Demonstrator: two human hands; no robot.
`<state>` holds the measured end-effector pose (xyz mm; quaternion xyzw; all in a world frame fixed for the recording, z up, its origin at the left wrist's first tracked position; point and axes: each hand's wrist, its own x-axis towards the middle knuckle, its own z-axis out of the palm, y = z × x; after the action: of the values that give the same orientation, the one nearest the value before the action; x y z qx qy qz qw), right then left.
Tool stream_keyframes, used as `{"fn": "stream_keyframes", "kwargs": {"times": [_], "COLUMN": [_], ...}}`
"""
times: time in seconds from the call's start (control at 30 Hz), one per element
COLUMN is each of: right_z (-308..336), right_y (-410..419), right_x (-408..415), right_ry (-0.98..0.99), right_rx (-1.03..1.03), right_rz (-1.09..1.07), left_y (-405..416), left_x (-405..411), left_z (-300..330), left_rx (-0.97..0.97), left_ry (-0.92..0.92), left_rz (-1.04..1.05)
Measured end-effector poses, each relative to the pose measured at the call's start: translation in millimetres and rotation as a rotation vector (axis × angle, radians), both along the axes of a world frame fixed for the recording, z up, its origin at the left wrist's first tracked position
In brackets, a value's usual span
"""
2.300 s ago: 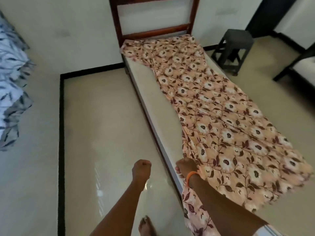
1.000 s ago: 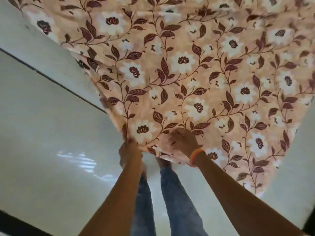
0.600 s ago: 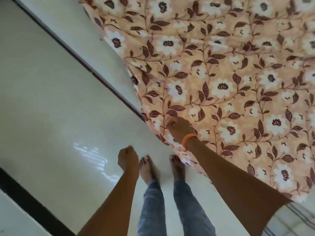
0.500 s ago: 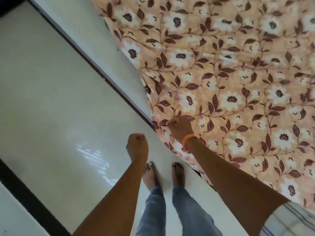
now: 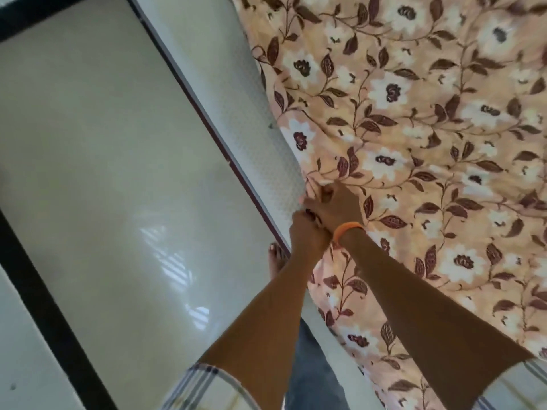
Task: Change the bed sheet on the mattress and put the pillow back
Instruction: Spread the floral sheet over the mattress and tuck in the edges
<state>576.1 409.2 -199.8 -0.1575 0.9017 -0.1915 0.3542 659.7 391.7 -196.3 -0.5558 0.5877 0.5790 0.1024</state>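
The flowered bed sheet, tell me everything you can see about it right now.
The bed sheet is thin, soft-looking peach cloth printed with white flowers and dark brown leaves on vines. It lies rumpled and skewed over the mattress, leaving a pale strip along the near side bare. Its near edge hangs over the side by the person's legs. The right hand and left hand both grip that edge, close together.

Floral peach bed sheet (image 5: 414, 143) partly covers white mattress (image 5: 236, 93).

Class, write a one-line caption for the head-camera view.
Both hands, left and right, grip the floral sheet at the mattress edge.
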Motion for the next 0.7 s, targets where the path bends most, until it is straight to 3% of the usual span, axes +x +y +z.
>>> {"fn": "stream_keyframes", "kwargs": {"times": [0.1,0.27,0.37,0.5,0.6,0.7], "right_z": [-1.8,3.7,2.6,2.7,4.1,8.4], "right_y": [-13.6,-7.6,2.7,-1.7,-8.5,-23.5], "right_x": [-12.2,-23.5,-26.9,-26.4,-26.4,-21.0], "right_ry": [-0.009,-0.676,-1.018,-1.032,-0.932,-0.742], "right_rx": [0.072,-0.248,-0.346,-0.296,-0.129,0.014], "right_rz": [0.181,-0.191,-0.323,-0.276,-0.147,-0.113], "left_y": [-7.2,-35.0,-56.0,-72.4,-75.1,-85.3], "left_x": [12.6,18.1,2.2,10.2,31.5,38.5], "left_z": [2.6,14.6,6.1,-2.8,0.9,0.3], "left_rx": [0.112,-0.149,-0.071,0.132,0.235,0.333], "left_ry": [0.041,0.081,0.080,0.124,0.126,0.099], "left_rz": [0.040,0.373,0.471,0.355,0.189,0.465]}}
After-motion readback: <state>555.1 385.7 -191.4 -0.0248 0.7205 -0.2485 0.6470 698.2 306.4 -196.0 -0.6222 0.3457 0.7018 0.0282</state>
